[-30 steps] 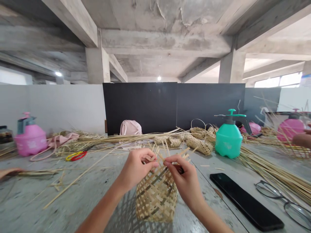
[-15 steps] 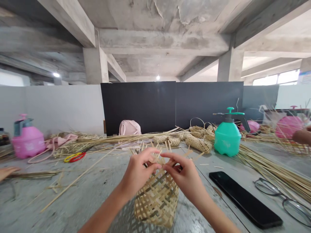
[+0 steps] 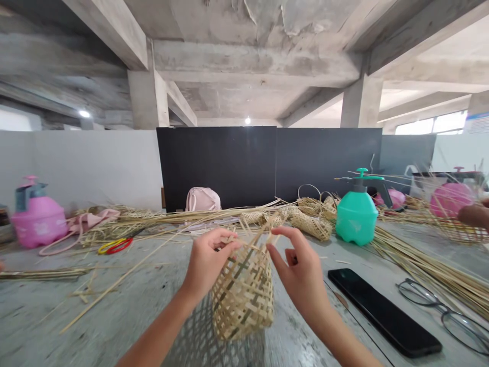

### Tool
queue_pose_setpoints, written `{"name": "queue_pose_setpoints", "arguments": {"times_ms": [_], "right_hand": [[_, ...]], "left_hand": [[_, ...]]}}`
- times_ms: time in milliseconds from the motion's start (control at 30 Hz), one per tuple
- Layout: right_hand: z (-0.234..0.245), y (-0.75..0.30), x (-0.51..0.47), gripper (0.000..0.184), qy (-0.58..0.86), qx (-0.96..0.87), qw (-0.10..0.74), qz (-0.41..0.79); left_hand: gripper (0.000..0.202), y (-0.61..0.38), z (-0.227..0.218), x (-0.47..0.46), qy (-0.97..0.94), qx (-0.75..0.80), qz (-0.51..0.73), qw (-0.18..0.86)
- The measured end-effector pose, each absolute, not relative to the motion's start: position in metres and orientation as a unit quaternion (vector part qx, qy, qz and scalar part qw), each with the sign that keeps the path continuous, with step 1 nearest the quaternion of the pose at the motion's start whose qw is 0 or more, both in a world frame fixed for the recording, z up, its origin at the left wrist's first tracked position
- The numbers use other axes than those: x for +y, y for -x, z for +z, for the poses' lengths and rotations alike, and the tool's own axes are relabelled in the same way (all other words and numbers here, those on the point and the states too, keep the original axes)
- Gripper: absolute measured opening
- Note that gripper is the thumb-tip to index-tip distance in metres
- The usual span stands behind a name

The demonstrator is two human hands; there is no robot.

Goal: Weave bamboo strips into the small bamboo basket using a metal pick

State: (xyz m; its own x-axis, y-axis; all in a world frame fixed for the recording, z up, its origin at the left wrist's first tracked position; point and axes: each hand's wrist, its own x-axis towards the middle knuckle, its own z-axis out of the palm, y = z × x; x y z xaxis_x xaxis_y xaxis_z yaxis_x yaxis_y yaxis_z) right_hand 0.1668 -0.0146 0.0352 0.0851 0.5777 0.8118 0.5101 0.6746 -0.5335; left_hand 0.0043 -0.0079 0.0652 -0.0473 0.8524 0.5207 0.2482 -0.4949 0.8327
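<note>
A small woven bamboo basket [image 3: 243,293] is held above the grey table [image 3: 114,311], with loose strip ends sticking up from its rim. My left hand [image 3: 206,262] grips the rim on the left, fingers curled around the strips. To the right of the rim, my right hand [image 3: 301,272] pinches strip ends between thumb and forefinger.
A black phone [image 3: 382,311] and glasses [image 3: 443,316] lie to the right. Behind stand a green sprayer [image 3: 356,214], two pink sprayers [image 3: 36,216] [image 3: 451,199], finished baskets [image 3: 311,224], bamboo strip bundles [image 3: 428,270], scissors [image 3: 114,245] and a pink bag [image 3: 202,199]. Another person's hand [image 3: 473,213] is at the far right.
The basket has been lifted a little and turned. My right hand has moved from the rim's middle out to its right side. The other person's hand at the left edge has gone from view.
</note>
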Motion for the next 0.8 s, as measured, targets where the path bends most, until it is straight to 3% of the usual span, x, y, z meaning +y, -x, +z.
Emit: {"name": "queue_pose_setpoints", "arguments": {"times_ms": [133, 433, 800], "right_hand": [[0.026, -0.163, -0.013, 0.006, 0.394, -0.743, 0.541, -0.019], [0.019, -0.152, -0.017, 0.027, 0.428, -0.789, 0.423, -0.123], [0.033, -0.146, -0.007, 0.032, 0.398, -0.840, 0.363, -0.064]], "left_hand": [[0.013, -0.005, 0.060, -0.011, -0.596, 0.447, 0.619, 0.247], [0.011, -0.014, 0.061, -0.009, -0.576, 0.469, 0.598, 0.302], [0.016, 0.012, 0.070, 0.001, -0.590, 0.504, 0.519, 0.359]]}}
